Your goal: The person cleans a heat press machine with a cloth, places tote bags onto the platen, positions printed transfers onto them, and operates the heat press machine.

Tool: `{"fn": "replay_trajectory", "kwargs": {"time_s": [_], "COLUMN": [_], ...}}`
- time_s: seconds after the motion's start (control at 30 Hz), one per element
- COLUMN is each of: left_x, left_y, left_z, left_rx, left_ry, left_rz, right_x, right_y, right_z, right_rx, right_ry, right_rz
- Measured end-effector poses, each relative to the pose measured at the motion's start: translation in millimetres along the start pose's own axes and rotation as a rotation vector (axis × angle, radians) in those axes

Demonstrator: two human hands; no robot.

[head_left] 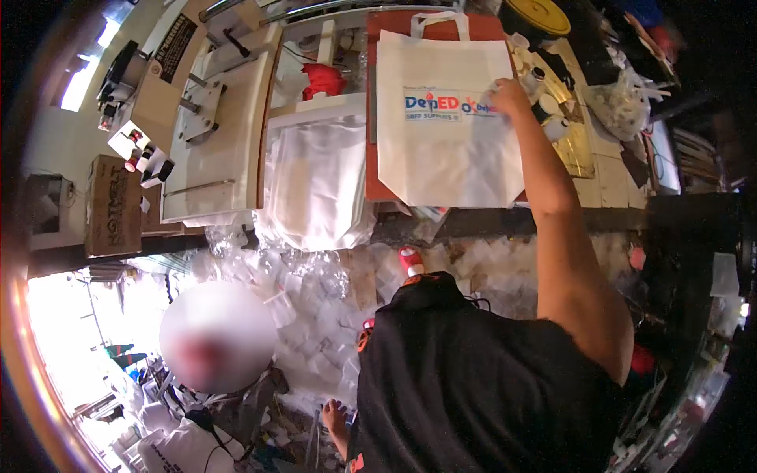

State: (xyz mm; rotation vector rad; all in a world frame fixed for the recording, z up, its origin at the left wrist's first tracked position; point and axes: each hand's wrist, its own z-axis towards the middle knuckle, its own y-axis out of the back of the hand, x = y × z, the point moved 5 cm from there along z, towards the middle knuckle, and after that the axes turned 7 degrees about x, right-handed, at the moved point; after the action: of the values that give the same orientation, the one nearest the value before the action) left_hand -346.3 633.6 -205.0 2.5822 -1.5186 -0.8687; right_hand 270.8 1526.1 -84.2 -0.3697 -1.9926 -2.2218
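Observation:
A white tote bag [441,158] with two handles and blue and red print lies flat on a reddish-brown board [493,28]. Over the right end of the print is my right hand [507,98], its fingers bent down at the lettering; what they hold, if anything, is too small to make out. My left hand [334,415] hangs low beside my body, away from the bench, with its fingers apart and nothing visible in it. Left of the board, white bags in clear plastic [315,181] are stacked at the bench edge.
Bottles and cups [548,102] stand right of the board, near a yellow-lidded tub [544,16] and a plastic bag [619,102]. A press-like machine [201,110] and a cardboard box [114,205] are at left. White scraps cover the floor; another person [217,337] is at lower left.

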Motion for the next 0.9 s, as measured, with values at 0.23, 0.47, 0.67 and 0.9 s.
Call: {"fn": "replay_trajectory", "kwargs": {"time_s": [0.23,0.47,0.67,0.9], "left_x": [-12.6,13.5,106.5,219.7], "left_y": [-34.7,-53.1,-37.6,-73.6], "left_z": [-30.8,-38.9,-27.1,-57.1], "left_rx": [-0.002,0.014,-0.010,-0.074], "left_ry": [-0.024,-0.013,-0.165,0.090], "left_rz": [-0.109,-0.010,-0.065,-0.351], "right_x": [41.7,283.2,359.2,358.9], "right_y": [20.7,-29.8,14.3,19.2], "right_z": [-29.2,-282.8,-410.2,-428.9], "right_rx": [-0.024,0.606,1.025,0.781], "right_ry": [-0.143,0.828,1.078,0.992], "right_rz": [0.170,0.697,0.813,0.658]}}
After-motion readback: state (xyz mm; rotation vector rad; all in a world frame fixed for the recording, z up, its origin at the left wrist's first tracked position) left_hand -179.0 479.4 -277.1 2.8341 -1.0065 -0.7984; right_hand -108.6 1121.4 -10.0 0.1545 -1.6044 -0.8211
